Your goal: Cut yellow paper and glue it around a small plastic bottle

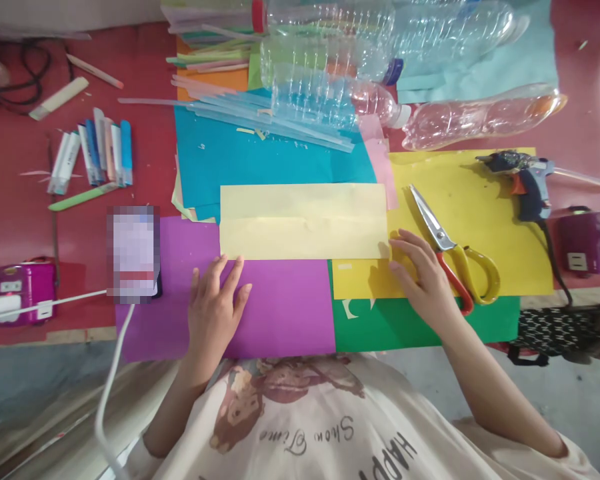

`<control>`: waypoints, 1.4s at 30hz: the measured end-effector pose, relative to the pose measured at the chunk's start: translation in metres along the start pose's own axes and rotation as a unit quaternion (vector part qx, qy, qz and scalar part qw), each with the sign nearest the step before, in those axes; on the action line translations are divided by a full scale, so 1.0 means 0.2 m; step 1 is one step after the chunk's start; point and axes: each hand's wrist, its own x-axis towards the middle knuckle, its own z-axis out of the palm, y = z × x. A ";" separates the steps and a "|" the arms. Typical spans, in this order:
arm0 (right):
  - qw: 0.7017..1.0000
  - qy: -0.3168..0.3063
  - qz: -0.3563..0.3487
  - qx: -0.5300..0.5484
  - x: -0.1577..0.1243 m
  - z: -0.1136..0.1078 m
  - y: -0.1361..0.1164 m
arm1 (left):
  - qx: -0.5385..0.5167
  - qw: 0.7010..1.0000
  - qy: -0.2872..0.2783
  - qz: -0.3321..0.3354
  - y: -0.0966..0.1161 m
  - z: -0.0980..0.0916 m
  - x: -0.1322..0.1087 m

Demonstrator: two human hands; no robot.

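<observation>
The pale yellow paper [303, 221] lay flat on the counter [153, 150], partly over a purple sheet [280, 303]. The left hand [216, 293] was open, fingers spread, tips at the paper's bottom edge. The right hand [423, 277] was loosely open by its right end, gripping nothing, near the scissors [445, 247].

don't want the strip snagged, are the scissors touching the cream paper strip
Apart: the head view shows yellow paper between the scissors and the cream paper strip.
</observation>
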 end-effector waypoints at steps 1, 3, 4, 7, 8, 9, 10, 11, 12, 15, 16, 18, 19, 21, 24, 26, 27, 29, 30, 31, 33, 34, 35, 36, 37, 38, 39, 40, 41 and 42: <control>0.998 -0.002 0.021 0.059 0.01 -0.01 0.02 | 0.003 1.000 0.001 0.003 0.00 0.01 0.00; 0.982 -0.027 0.061 0.177 0.05 -0.03 0.06 | 0.009 1.000 0.001 0.010 0.01 0.02 -0.01; 0.969 -0.043 0.083 0.229 0.07 -0.05 0.08 | 0.010 1.000 -0.001 0.011 0.02 0.02 -0.01; 0.925 -0.090 0.158 0.333 0.15 -0.09 0.06 | 0.007 1.000 -0.011 0.013 0.02 0.02 -0.01; 0.914 -0.105 0.179 0.348 0.18 -0.09 0.05 | 0.006 1.000 -0.012 0.012 0.02 0.01 -0.01; 0.906 -0.120 0.197 0.354 0.20 -0.09 0.02 | 0.004 1.000 -0.014 0.011 0.02 0.01 0.00; 0.901 -0.136 0.213 0.352 0.22 -0.08 0.00 | 0.001 1.000 -0.015 0.010 0.02 0.00 0.00; 0.898 -0.149 0.228 0.346 0.23 -0.07 -0.03 | -0.003 1.000 -0.016 0.009 0.02 0.00 0.01; 0.894 -0.160 0.243 0.342 0.24 -0.06 -0.05 | -0.009 1.000 -0.014 0.005 0.01 0.00 0.02; 0.875 -0.166 0.277 0.362 0.24 -0.03 -0.09 | -0.056 0.998 0.015 -0.013 0.02 0.00 0.04; 0.867 -0.158 0.283 0.377 0.24 -0.03 -0.09 | -0.097 0.994 0.040 -0.021 0.03 0.00 0.04; 0.857 -0.129 0.291 0.406 0.23 -0.02 -0.10 | -0.234 0.966 0.100 -0.045 0.05 0.01 0.06; 0.853 -0.110 0.294 0.416 0.22 -0.02 -0.11 | -0.322 0.937 0.118 -0.066 0.08 0.01 0.06; 0.849 -0.072 0.299 0.430 0.21 -0.01 -0.13 | -0.480 0.865 0.078 -0.122 0.13 0.01 0.10; 0.848 -0.036 0.290 0.442 0.17 0.03 -0.18 | -0.598 0.779 -0.115 -0.148 0.24 0.00 0.19; 0.844 -0.026 0.283 0.454 0.12 0.08 -0.24 | -0.636 0.744 -0.143 -0.147 0.30 -0.01 0.27; 0.840 -0.029 0.282 0.461 0.10 0.10 -0.26 | -0.650 0.733 -0.136 -0.147 0.32 0.00 0.31; 0.834 -0.073 0.285 0.466 0.05 0.15 -0.31 | -0.655 0.724 -0.131 -0.174 0.36 0.00 0.39; 0.833 -0.113 0.286 0.461 0.03 0.17 -0.33 | -0.659 0.717 -0.096 -0.206 0.37 0.00 0.43; 0.829 -0.151 0.284 0.457 0.02 0.18 -0.34 | -0.667 0.704 -0.043 -0.240 0.37 0.01 0.47; 0.822 -0.183 0.279 0.462 0.02 0.18 -0.33 | -0.686 0.675 0.000 -0.273 0.36 0.01 0.53; 0.817 -0.174 0.279 0.474 0.04 0.17 -0.32 | -0.693 0.667 0.003 -0.275 0.34 0.00 0.56; 0.811 -0.154 0.279 0.491 0.07 0.16 -0.30 | -0.696 0.666 -0.006 -0.269 0.33 0.00 0.58; 0.804 -0.138 0.279 0.507 0.10 0.14 -0.29 | -0.695 0.670 -0.024 -0.260 0.31 0.00 0.59; 0.797 -0.134 0.275 0.521 0.14 0.13 -0.27 | -0.691 0.676 -0.050 -0.250 0.30 -0.01 0.61; 0.790 -0.145 0.265 0.533 0.18 0.11 -0.26 | -0.684 0.684 -0.081 -0.239 0.28 -0.01 0.62; 0.785 -0.172 0.253 0.538 0.22 0.09 -0.26 | -0.676 0.692 -0.113 -0.225 0.28 -0.01 0.62; 0.783 -0.189 0.251 0.537 0.26 0.08 -0.26 | -0.668 0.700 -0.140 -0.209 0.27 0.00 0.63; 0.782 -0.195 0.263 0.531 0.29 0.08 -0.27 | -0.661 0.709 -0.158 -0.189 0.27 0.01 0.63; 0.781 -0.191 0.288 0.520 0.32 0.08 -0.29 | -0.657 0.718 -0.160 -0.165 0.27 0.02 0.63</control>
